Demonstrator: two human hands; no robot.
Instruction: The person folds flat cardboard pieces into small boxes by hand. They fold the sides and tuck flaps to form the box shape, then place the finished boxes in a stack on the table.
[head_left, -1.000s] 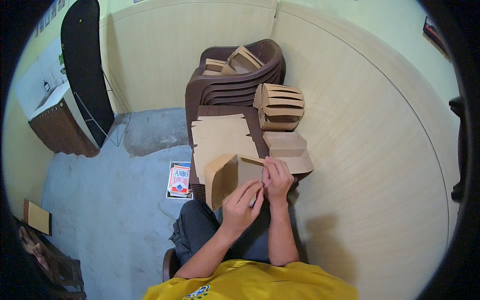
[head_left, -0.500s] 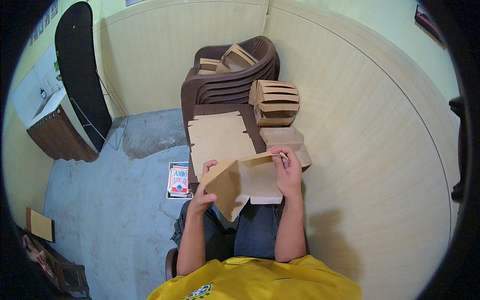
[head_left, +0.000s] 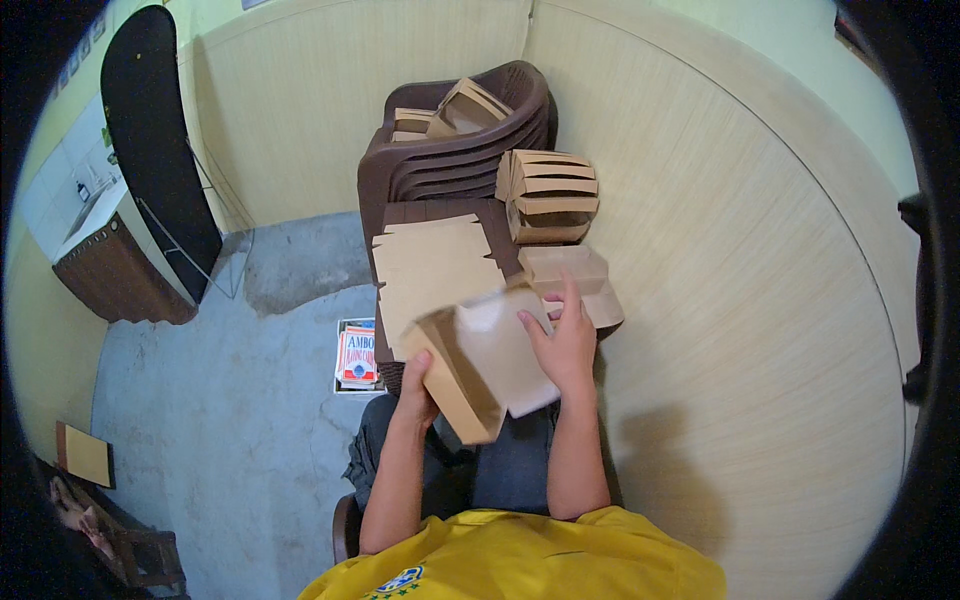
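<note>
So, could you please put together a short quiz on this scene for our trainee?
1. True or false: the left hand grips the partly folded box by its left side.

2. What colour are the stacked chairs?
A) White
B) Green
C) Brown

3. Fill in the missing word: in the picture, the flat cardboard lies to the ____ of the nested boxes.

Key: 1. True; 2. C; 3. left.
</note>
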